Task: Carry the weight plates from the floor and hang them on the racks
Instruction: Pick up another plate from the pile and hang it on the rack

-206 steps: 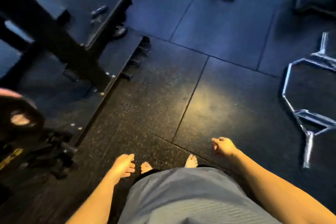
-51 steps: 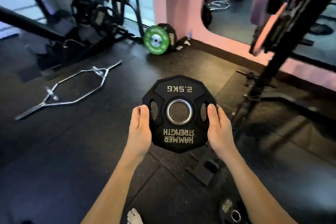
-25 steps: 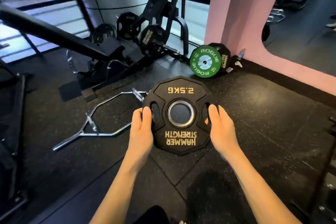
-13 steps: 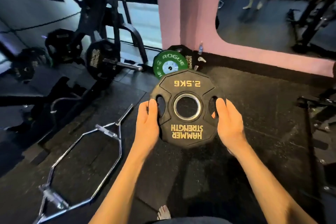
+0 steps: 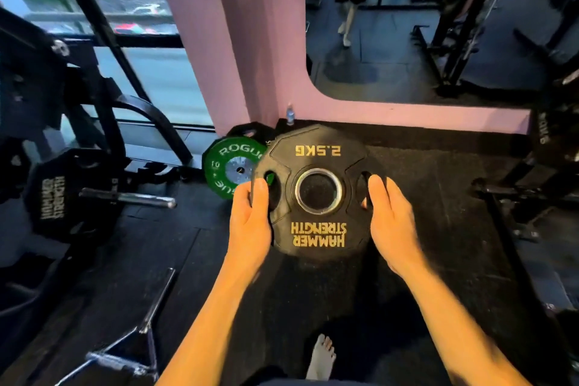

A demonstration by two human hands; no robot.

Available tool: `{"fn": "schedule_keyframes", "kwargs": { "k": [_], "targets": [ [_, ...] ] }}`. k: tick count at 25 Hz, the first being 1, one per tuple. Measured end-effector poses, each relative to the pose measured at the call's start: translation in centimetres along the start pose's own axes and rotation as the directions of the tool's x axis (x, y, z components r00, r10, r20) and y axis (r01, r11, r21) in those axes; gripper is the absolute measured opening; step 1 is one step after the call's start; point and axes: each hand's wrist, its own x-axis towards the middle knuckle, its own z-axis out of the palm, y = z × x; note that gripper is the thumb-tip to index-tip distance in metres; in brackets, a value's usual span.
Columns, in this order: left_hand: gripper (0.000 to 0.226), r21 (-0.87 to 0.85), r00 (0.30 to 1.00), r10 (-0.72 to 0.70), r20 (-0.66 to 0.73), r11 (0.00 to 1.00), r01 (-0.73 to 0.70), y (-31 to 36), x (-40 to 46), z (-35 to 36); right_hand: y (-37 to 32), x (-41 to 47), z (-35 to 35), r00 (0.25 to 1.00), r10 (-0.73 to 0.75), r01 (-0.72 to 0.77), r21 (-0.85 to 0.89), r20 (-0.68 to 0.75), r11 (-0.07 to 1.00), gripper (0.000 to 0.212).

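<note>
Weight plate (image 5: 316,147), black, marked 2.5KG and HAMMER STRENGTH in gold, lettering upside down to me, is held in the air at centre of view, off the floor. My left hand (image 5: 250,226) grips its 9 o'clock edge, thumb on the face beside the grip slot, fingers curled behind. My right hand (image 5: 391,226) grips the 3 o'clock edge the same way, thumb at the slot. Steel-ringed centre hole faces me.

Green Rogue bumper plate (image 5: 228,166) stands on edge on the floor at 10 o'clock from the held plate, partly hidden behind it, leaning on another black plate (image 5: 247,131) against the pink pillar (image 5: 219,34). Small bottle (image 5: 290,114) stands at the pillar base, 12 o'clock from the plate.

At 9 o'clock, a black Hammer Strength plate (image 5: 56,197) hangs on a rack peg (image 5: 128,198) with its chrome end bare. Hex bar (image 5: 138,335) lies at 7 o'clock. Bare foot (image 5: 321,357) at 6 o'clock. Mirror (image 5: 407,25) at 1 o'clock shows a standing person, blurred. Dark rack frame (image 5: 532,185) at 3 o'clock, details unclear, possibly loaded.
</note>
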Motion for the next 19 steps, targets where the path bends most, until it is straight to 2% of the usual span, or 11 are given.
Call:
{"fn": "schedule_keyframes", "kwargs": {
  "k": [2, 6, 8, 11, 14, 16, 19],
  "targets": [
    [0.027, -0.026, 1.0, 0.012, 0.023, 1.0, -0.012, 0.5, 5.0, 1.7, -0.6, 5.2, 1.0, 1.0, 0.019, -0.019, 0.014, -0.021, 1.0, 0.037],
    [0.026, -0.063, 0.999, 0.008, 0.044, 0.998, -0.005, 1.1, 15.0, 4.9, -1.4, 14.7, 3.6, 0.998, -0.012, 0.007, -0.085, -0.058, 0.996, 0.042],
    [0.026, -0.09, 0.998, -0.004, 0.065, 0.996, 0.01, 0.8, 21.1, 6.7, -1.6, 20.0, 5.1, 0.996, -0.069, 0.066, -0.048, -0.063, 0.997, 0.042],
    [0.024, -0.141, 0.994, -0.011, 0.113, 0.99, 0.027, 0.2, 29.5, 9.2, -1.6, 27.6, 7.6, 0.99, -0.121, 0.123, 0.015, -0.075, 0.992, 0.031],
    [0.025, -0.137, 0.984, -0.004, 0.176, 0.99, 0.029, 0.1, 38.3, 11.9, -1.4, 35.4, 9.9, 0.983, -0.08, 0.09, 0.057, -0.168, 0.994, 0.025],
    [0.024, -0.109, 0.972, 0.054, 0.227, 0.994, -0.029, 1.0, 44.4, 14.0, -2.2, 40.4, 10.9, 0.971, -0.106, 0.109, 0.001, -0.216, 0.994, 0.026],
    [0.022, -0.148, 0.947, 0.071, 0.314, 0.989, -0.025, 2.1, 51.7, 18.0, -2.9, 46.5, 11.3, 0.957, -0.084, 0.097, 0.033, -0.277, 0.995, 0.027]
  ]
}}
